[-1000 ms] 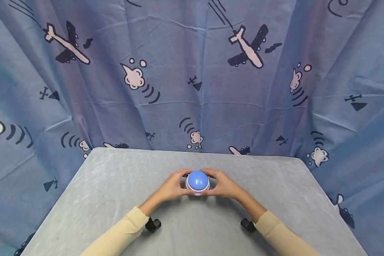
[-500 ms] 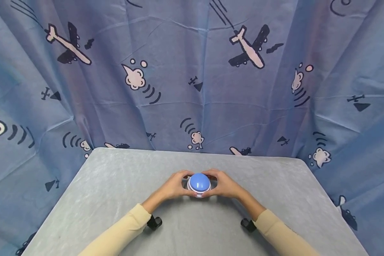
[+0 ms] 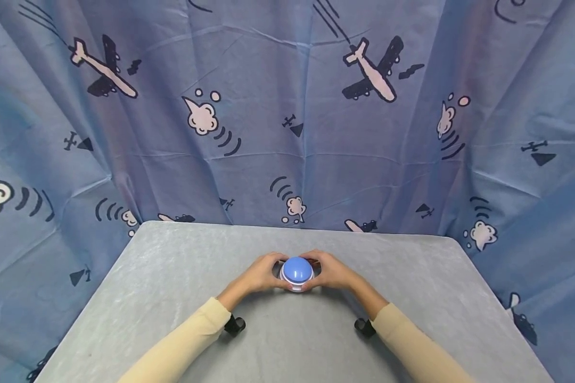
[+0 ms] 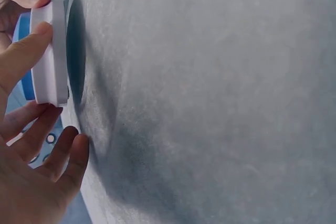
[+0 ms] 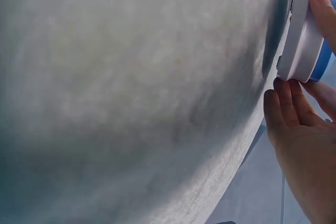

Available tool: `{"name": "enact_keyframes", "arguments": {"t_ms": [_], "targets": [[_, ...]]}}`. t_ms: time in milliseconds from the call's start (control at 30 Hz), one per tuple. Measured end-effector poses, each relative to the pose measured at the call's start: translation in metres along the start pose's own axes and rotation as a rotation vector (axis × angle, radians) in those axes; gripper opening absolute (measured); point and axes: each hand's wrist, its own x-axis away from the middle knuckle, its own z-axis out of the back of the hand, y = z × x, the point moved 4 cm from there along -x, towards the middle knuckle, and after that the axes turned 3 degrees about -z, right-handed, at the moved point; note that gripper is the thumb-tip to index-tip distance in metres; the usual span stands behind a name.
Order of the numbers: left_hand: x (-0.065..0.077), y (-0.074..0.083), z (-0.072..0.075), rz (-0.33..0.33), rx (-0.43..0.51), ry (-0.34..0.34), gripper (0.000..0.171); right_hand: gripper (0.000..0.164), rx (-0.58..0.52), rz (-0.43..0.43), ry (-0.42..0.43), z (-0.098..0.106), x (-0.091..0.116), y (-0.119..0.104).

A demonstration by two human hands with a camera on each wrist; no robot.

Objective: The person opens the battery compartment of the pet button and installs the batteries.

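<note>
A round push button (image 3: 297,270) with a glossy blue dome and a white base is held between both hands at the middle of the table, dome up. My left hand (image 3: 261,273) grips its left side, thumb on the near side and fingers round the far side. On its right side, my right hand (image 3: 333,272) does the same. In the left wrist view, the thumb presses the white base (image 4: 50,72), and a dark shadow gap shows between the base and the tabletop. Fingertips (image 5: 286,85) of the right hand meet the base's edge in the right wrist view.
A grey-white cloth-like surface covers the table (image 3: 182,255). Behind it hangs a blue curtain (image 3: 249,133) printed with planes and clouds. Black wrist-worn devices (image 3: 235,324) sit under both cream sleeves (image 3: 191,335).
The button and both hands have shifted only slightly, first a little toward me, then a little back away. Both wrists have come slightly closer together. The grip stays the same.
</note>
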Motion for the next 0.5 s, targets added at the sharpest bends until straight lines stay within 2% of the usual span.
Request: {"name": "enact_keyframes", "arguments": {"t_ms": [300, 400, 500], "targets": [[-0.002, -0.003, 0.001, -0.007, -0.066, -0.012, 0.071, 0.079, 0.072, 0.001, -0.017, -0.002, -0.007, -0.001], [0.003, -0.001, 0.003, -0.001, -0.077, -0.049, 0.078, 0.085, 0.081, -0.009, -0.030, -0.002, -0.002, 0.000], [0.017, 0.001, 0.012, 0.013, -0.065, -0.075, 0.085, 0.085, 0.100, -0.013, 0.010, 0.007, 0.013, 0.003]]}}
